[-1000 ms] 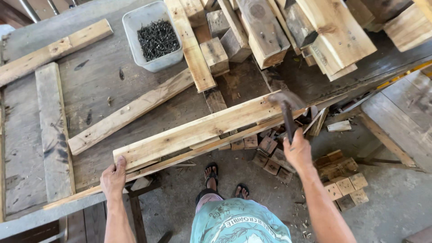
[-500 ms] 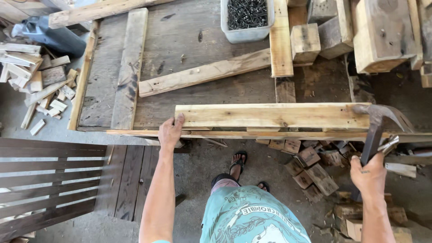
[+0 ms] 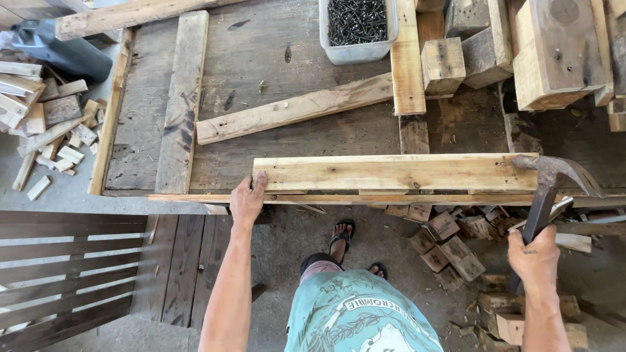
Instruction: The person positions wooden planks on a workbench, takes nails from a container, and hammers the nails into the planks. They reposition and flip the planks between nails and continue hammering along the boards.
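Note:
A pale wooden plank lies along the near edge of a worn wooden worktable. My left hand grips the plank's left end, thumb on top. In my right hand is a rusty claw hammer; its head rests at the plank's right end, claw pointing right. A thin wooden strip runs under the plank along the table edge.
A grey tub of dark screws sits at the back of the table. Loose boards and wood blocks lie around it. Offcuts litter the floor at left and below right. A dark slatted bench stands at lower left.
The view has swung so the plank now lies level. My left hand has stayed on the plank's left end. The hammer head has come down against the plank's right end.

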